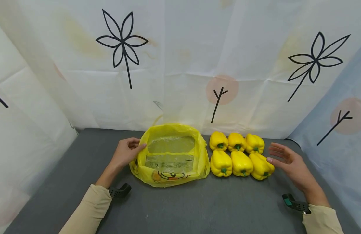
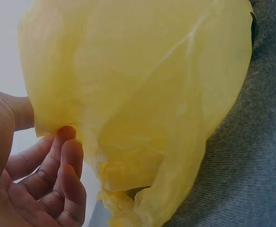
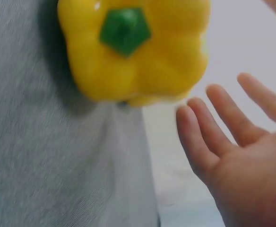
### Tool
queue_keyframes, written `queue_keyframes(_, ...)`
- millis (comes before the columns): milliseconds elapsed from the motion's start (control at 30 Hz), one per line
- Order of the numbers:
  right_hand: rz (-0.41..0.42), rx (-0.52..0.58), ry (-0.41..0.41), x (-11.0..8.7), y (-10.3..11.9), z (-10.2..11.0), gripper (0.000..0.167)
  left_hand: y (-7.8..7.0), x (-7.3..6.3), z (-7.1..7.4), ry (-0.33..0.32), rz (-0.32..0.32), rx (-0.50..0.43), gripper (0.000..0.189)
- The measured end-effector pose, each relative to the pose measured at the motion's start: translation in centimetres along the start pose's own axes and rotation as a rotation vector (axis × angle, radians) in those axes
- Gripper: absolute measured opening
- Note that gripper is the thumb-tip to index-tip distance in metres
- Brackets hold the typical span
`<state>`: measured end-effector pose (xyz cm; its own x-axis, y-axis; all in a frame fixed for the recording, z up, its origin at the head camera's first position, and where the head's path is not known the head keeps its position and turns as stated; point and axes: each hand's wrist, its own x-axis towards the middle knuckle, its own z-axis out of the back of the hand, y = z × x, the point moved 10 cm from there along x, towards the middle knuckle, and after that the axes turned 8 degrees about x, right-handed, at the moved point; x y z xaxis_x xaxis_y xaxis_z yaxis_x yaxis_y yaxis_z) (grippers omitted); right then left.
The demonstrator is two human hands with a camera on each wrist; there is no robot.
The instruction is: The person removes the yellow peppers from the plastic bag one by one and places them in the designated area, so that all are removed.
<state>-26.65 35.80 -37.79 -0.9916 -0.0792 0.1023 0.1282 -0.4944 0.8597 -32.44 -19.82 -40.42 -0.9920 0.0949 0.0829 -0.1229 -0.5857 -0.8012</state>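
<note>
A yellow plastic bag [image 1: 168, 178] stands on the grey table with its mouth wide open toward me. At the bag's left rim, my left hand [image 1: 128, 151] pinches the plastic between thumb and fingers. The left wrist view shows the fingers [image 2: 71, 163] against the outside of the bag [image 2: 128, 71], the thumb partly hidden behind it. My right hand [image 1: 290, 162] is beside the nearest right yellow bell pepper [image 1: 260, 165], its thumb tip at the pepper's side. Its fingers [image 3: 232, 116] are spread and relaxed around nothing, near the pepper [image 3: 138, 75] in the right wrist view.
Several more yellow bell peppers, such as the back left one [image 1: 218, 140], stand in two rows right of the bag. A white cloth [image 1: 183, 65] with printed flowers hangs behind the table [image 1: 180, 208]. Each wrist wears a dark strap [image 1: 120, 191].
</note>
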Motion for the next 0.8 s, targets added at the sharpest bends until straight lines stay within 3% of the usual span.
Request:
queue_keyframes(167, 0.052, -0.056, -0.09, 0.1, 2.3, -0.2, 0.069, -0.3, -0.4, 0.9, -0.022, -0.005, 0.047, 0.049)
queue_keyframes(400, 0.104, -0.123, -0.1, 0.4, 4.7, -1.3, 0.073, -0.8, -0.5, 1.7, -0.04, -0.019, 0.111, 0.048)
queue_keyframes(667, 0.183, -0.382, -0.173, 0.5, 4.2, -0.5, 0.071, -0.9, -0.7, 2.4, -0.016, -0.026, 0.218, 0.049)
queue_keyframes(800, 0.295, -0.46, -0.223, 0.3, 3.8, 0.5, 0.069, -1.8, -1.3, 3.7, -0.082, -0.073, 0.353, 0.049)
